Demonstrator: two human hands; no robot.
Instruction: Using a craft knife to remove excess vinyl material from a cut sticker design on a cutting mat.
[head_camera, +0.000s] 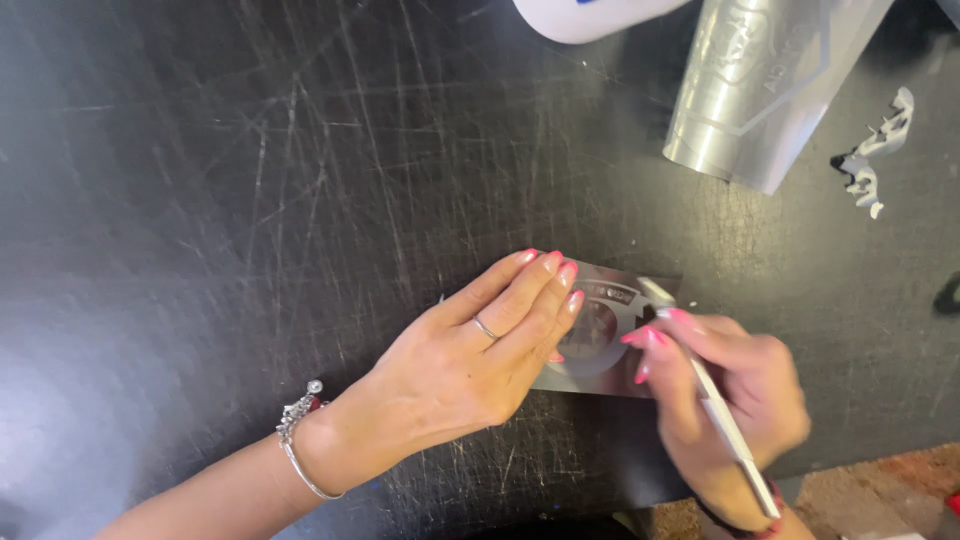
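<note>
Head view shows me the left hand (470, 355) lying flat, fingers together, pressing down on a small shiny silver sheet (605, 340). The right hand (735, 400) is closed around a thin white tool (715, 405), and the tool's tip touches the sheet's top right part. The sheet lies on the dark scratched table (250, 200), right under both hands.

I think the sheet is thin, light and bendy, and slippery too, so it could slide or curl. I would hold it flat with fingertips near an edge, not pinch it.

Past the right hand, farther up, lies a roll of the same silver stuff (760, 85). Beside that sits a little silver scrap (875, 150). A white thing (590, 15) is cut off at the top.

The left hand hides much of the sheet. The right hand looks blurry, and I cannot make out the tool's tip.
</note>
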